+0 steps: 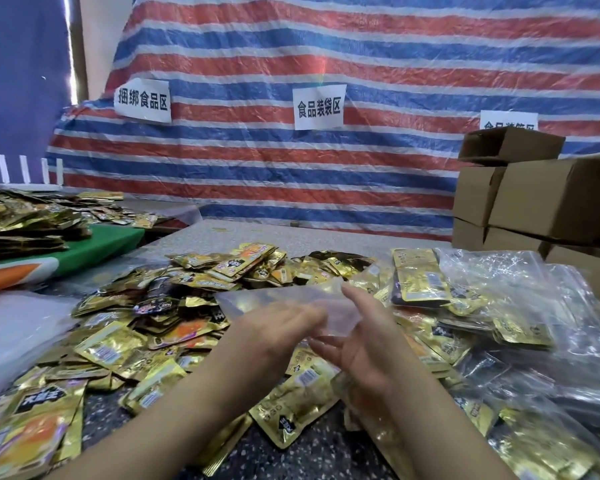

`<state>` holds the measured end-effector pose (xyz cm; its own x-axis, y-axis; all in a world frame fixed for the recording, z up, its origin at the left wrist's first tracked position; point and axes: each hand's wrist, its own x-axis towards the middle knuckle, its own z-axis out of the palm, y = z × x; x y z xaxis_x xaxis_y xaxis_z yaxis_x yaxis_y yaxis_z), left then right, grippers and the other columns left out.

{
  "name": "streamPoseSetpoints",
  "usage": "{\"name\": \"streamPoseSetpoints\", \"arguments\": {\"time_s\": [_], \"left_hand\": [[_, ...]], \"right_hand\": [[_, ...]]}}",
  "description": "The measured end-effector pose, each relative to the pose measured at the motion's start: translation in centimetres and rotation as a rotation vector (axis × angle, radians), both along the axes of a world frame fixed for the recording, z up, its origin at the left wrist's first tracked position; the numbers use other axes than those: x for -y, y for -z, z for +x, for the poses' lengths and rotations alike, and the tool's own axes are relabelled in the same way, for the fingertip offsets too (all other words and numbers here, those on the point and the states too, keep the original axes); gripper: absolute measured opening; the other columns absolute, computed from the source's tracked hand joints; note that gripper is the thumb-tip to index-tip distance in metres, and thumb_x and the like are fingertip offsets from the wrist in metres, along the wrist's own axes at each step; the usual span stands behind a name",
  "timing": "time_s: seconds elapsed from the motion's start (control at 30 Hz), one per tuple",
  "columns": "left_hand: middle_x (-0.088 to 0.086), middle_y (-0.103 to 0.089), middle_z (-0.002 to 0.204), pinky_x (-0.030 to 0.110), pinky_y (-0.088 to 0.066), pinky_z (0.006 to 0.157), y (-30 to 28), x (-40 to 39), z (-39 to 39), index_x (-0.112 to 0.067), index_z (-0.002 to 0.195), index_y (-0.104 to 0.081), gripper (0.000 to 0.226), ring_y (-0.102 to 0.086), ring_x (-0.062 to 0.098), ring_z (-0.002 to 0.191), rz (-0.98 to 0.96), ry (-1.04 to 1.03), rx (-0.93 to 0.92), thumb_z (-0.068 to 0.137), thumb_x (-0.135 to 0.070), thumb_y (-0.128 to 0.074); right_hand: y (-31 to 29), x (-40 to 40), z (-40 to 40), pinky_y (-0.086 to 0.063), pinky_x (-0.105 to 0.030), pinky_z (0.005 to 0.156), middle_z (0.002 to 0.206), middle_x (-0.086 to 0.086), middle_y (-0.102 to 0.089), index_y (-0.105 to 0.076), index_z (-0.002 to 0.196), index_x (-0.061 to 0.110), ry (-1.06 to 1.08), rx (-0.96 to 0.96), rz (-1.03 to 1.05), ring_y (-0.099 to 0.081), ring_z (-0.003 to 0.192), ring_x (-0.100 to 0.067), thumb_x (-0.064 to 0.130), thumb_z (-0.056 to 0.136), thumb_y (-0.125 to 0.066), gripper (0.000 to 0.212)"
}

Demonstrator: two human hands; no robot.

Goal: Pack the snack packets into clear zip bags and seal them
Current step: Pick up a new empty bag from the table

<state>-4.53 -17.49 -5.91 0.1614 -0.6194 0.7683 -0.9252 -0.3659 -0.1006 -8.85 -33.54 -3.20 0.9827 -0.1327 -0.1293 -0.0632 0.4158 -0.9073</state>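
Head view: a clear zip bag (291, 303) is held up between both hands above a heap of gold snack packets (174, 306) spread over a speckled table (312, 448). The bag's near edge is pinched by the left hand (284, 327), its fingers blurred and curled over the film; the bag's right part is held by the right hand (364, 337), whose thumb points up along the plastic while the fingers are seen through it, so both grips are closed on the same bag. Nothing can be made out inside the bag. Just beyond and to the left of the hands the loose packets are piled thickest; directly beneath the wrists more packets lie flat. To the right of the right hand, filled zip bags (430, 292) of packets are stacked, overlapping one another. Farther right and behind, cardboard boxes (534, 199) are stacked, and a striped tarpaulin (326, 57) with paper signs (319, 107) hangs at the back.
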Motion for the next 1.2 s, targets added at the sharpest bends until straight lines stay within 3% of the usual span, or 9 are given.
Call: {"name": "streamPoseSetpoints", "arguments": {"time_s": [0.2,0.3,0.4,0.5,0.7,0.87,1.0,1.1,1.2], "left_hand": [[0.002,-0.067,0.125,0.035,-0.055,0.094,0.5,-0.2,0.3,-0.011,0.128,-0.061,0.055,-0.065,0.017,0.111,-0.006,-0.061,-0.1,0.079,0.012,-0.069],[-0.006,-0.043,0.15,0.028,-0.033,0.116,1.2,-0.4,0.8,-0.021,0.147,-0.041,0.059,-0.042,0.011,0.136,-0.1,-0.225,-0.374,0.092,-0.004,-0.057],[-0.01,-0.03,0.157,0.011,-0.007,0.11,1.4,-0.6,1.3,-0.023,0.151,-0.033,0.059,-0.024,0.005,0.143,-0.2,-0.365,-0.534,0.097,-0.01,-0.05],[-0.006,-0.034,0.155,0.018,-0.018,0.109,1.4,-0.8,1.3,-0.021,0.15,-0.034,0.057,-0.03,0.01,0.141,-0.254,-0.419,-0.647,0.096,-0.007,-0.047],[0.006,-0.072,0.085,0.035,-0.056,0.061,0.7,-0.5,1.0,-0.025,0.102,-0.066,0.024,-0.069,0.026,0.071,-0.478,-0.273,-1.057,0.104,-0.023,-0.043],[0.011,-0.066,0.091,0.042,-0.053,0.083,-0.9,-1.0,1.6,-0.004,0.099,-0.066,0.027,-0.067,0.029,0.084,-0.762,-0.047,-1.599,0.102,-0.021,-0.046],[0.017,-0.067,0.09,0.037,-0.059,0.057,-1.7,-1.8,1.7,0.002,0.112,-0.056,0.027,-0.066,0.027,0.068,-0.83,0.186,-1.834,0.102,-0.02,-0.044],[0.018,-0.069,0.079,0.034,-0.058,0.045,-2.0,-2.6,2.1,0.003,0.102,-0.056,0.026,-0.066,0.026,0.058,-0.872,0.219,-1.934,0.102,-0.02,-0.043],[0.027,-0.07,0.095,0.036,-0.059,0.052,-1.8,-3.3,2.8,0.008,0.107,-0.057,0.036,-0.068,0.03,0.064,-0.865,0.264,-2.044,0.103,-0.021,-0.036]], "right_hand": [[0.0,0.8,0.4,-0.048,-0.028,0.051,0.077,-0.009,-0.061,-0.063,0.093,0.003,0.143,0.028,-0.103,-0.056,0.06,-0.017,0.014,0.1,-0.053,0.016],[-0.3,1.5,0.3,-0.055,-0.028,0.054,0.076,-0.007,-0.064,-0.065,0.087,0.002,0.177,0.104,0.004,-0.062,0.064,-0.016,0.012,0.099,-0.054,0.019],[-0.4,1.7,0.2,-0.056,-0.027,0.048,0.071,-0.003,-0.065,-0.065,0.079,0.007,0.167,0.143,0.1,-0.063,0.061,-0.015,0.013,0.098,-0.057,0.021],[-0.5,1.7,0.3,-0.053,-0.027,0.045,0.071,-0.005,-0.063,-0.061,0.083,0.005,0.139,0.209,0.156,-0.06,0.056,-0.015,0.014,0.1,-0.054,0.021],[-0.5,2.1,0.2,-0.062,-0.037,0.076,0.106,-0.017,-0.073,-0.062,0.11,0.008,0.006,0.418,0.333,-0.074,0.095,-0.027,0.03,0.106,-0.038,0.032],[1.0,0.5,0.1,-0.054,-0.021,0.09,0.123,0.012,-0.067,-0.059,0.12,0.038,0.077,0.456,-0.755,-0.062,0.113,-0.003,0.025,0.102,-0.048,0.025],[2.6,-0.2,-0.1,-0.036,-0.029,0.11,0.138,0.026,-0.047,-0.039,0.143,0.047,-0.119,0.516,-1.428,-0.042,0.128,0.001,0.066,0.083,-0.058,0.066],[2.5,-0.3,-0.1,-0.027,-0.024,0.115,0.146,0.024,-0.038,-0.036,0.147,0.041,-0.129,0.598,-1.592,-0.034,0.134,-0.002,0.065,0.078,-0.07,0.082],[2.5,-0.3,0.0,-0.036,-0.021,0.11,0.138,0.016,-0.048,-0.051,0.14,0.03,-0.007,0.682,-1.625,-0.046,0.123,-0.002,0.039,0.089,-0.072,0.056]]}}
